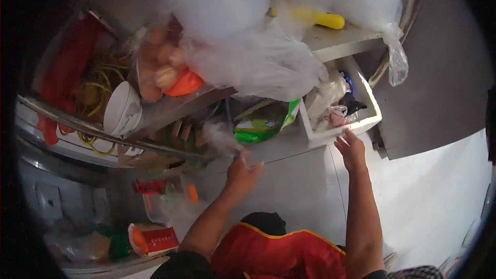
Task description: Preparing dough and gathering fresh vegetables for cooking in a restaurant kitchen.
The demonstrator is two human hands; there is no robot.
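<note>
My left hand is blurred, its thumb apart from the fingers, beneath the shelf. A pale translucent wisp, perhaps a plastic bag, meets its fingertips; whether they hold it cannot be told. Just in front of a white foam box, my right hand has its fingers spread and nothing in them. The box stands on the floor with crumpled plastic bags and a black item inside. Between the hands, farther off, lies a green and white printed bag, partly hidden by clear plastic above.
Large clear plastic bags overhang the metal shelf, near a yellow handle. To the left are a white bowl, an orange-red bag and a metal rail. A red box sits lower left. Pale tiles cover the floor.
</note>
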